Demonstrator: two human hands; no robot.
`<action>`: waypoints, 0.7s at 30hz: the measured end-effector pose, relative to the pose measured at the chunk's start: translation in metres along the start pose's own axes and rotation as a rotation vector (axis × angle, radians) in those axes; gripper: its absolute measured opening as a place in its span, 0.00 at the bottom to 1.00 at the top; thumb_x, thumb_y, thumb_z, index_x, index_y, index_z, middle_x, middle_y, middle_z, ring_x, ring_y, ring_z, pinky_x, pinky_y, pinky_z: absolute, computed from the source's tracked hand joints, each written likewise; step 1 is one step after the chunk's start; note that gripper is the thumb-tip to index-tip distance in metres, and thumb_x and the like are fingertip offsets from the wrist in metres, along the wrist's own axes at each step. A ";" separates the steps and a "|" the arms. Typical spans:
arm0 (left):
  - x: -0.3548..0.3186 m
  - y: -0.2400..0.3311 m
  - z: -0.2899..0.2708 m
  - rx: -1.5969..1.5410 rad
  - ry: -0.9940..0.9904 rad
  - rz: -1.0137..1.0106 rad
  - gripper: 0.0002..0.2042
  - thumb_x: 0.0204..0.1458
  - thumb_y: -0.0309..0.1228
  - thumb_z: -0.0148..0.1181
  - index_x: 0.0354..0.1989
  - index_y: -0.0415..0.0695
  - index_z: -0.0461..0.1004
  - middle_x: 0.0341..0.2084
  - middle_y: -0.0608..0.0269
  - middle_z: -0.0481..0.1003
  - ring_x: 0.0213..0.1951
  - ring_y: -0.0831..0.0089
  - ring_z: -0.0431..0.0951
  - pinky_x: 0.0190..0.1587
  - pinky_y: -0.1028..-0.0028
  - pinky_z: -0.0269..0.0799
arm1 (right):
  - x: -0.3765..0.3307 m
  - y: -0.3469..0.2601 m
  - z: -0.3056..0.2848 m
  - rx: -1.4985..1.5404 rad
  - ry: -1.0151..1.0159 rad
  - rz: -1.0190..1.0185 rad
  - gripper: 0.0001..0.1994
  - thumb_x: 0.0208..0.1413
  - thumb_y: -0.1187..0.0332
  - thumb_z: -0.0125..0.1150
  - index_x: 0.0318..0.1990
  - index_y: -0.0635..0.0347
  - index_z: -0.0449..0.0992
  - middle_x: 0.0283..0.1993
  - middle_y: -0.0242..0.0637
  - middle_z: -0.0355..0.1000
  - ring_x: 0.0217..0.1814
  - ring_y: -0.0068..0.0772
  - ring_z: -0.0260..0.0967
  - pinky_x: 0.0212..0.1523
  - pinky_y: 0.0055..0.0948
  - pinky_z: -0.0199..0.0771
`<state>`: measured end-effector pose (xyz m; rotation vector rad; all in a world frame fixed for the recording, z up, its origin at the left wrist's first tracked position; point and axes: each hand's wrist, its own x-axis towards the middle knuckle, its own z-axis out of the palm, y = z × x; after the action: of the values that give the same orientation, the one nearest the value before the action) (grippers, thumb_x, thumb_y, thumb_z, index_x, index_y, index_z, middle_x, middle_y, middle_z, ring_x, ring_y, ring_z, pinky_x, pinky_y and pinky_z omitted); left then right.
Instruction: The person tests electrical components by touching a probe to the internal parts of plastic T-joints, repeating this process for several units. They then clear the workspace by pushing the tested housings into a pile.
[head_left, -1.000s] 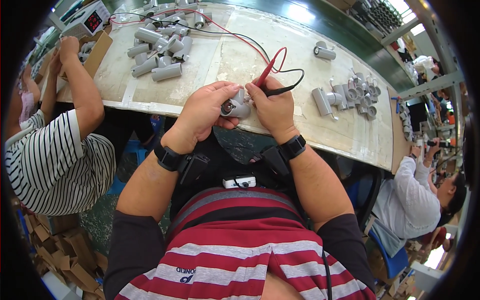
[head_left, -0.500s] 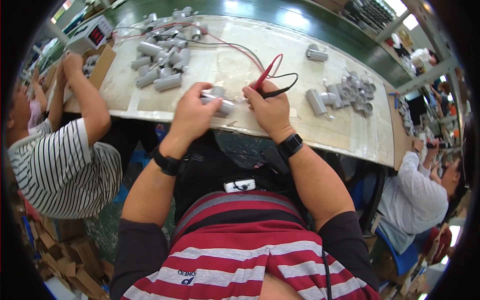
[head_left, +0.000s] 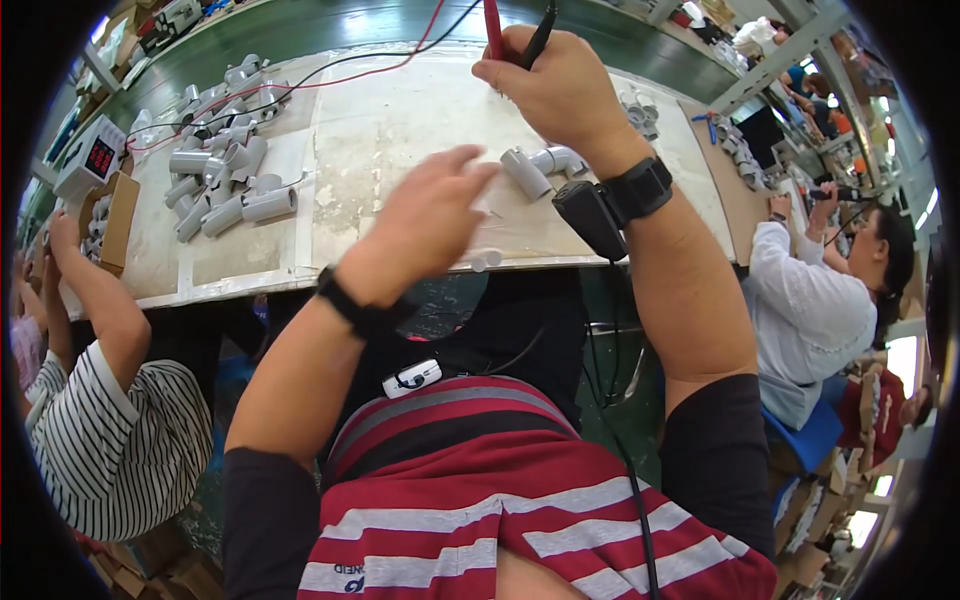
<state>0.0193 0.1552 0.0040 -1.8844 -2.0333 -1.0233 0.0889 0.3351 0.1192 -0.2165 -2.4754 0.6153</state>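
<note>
In my right hand, raised over the far part of the table, are a red test probe and a black test probe, held together with their tips pointing down. My left hand is blurred by motion above the near side of the worktable. Its fingers reach out apart, and nothing shows in them. Just right of it lies a grey tee-shaped fitting, with another grey fitting touching it. More grey fittings beyond are partly hidden by my right hand and wrist.
A heap of grey fittings covers the table's left part. Red and black leads run across it toward a meter with a red display. A cardboard box stands at the left. Small clear discs lie near the front edge. People sit on both sides.
My left hand has let go of the grey fitting and moved right relative to the table. My right hand has risen farther out with both probes. The whole view has turned rightward.
</note>
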 end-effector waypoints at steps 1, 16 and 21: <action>0.018 0.005 0.017 0.014 0.009 0.078 0.22 0.52 0.26 0.66 0.57 0.44 0.77 0.54 0.48 0.76 0.55 0.47 0.78 0.61 0.58 0.73 | 0.002 -0.003 -0.005 -0.033 0.010 -0.036 0.15 0.59 0.58 0.70 0.40 0.62 0.84 0.27 0.40 0.79 0.28 0.35 0.75 0.33 0.32 0.72; 0.014 -0.010 0.012 -0.093 -0.293 -0.134 0.21 0.54 0.28 0.68 0.58 0.53 0.79 0.40 0.51 0.73 0.45 0.52 0.77 0.50 0.59 0.75 | -0.049 0.004 0.027 0.217 0.030 0.141 0.12 0.59 0.61 0.69 0.39 0.62 0.84 0.28 0.40 0.80 0.29 0.35 0.78 0.33 0.33 0.75; -0.031 -0.012 -0.030 -0.418 -0.087 -0.433 0.26 0.51 0.24 0.70 0.62 0.51 0.78 0.40 0.53 0.72 0.43 0.57 0.76 0.48 0.65 0.74 | -0.062 0.010 0.041 0.563 0.053 0.368 0.09 0.62 0.66 0.69 0.40 0.64 0.82 0.30 0.35 0.81 0.29 0.23 0.76 0.29 0.24 0.76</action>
<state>0.0043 0.1133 0.0049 -1.7127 -2.5038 -1.6052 0.1169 0.3105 0.0537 -0.4581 -2.1193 1.4048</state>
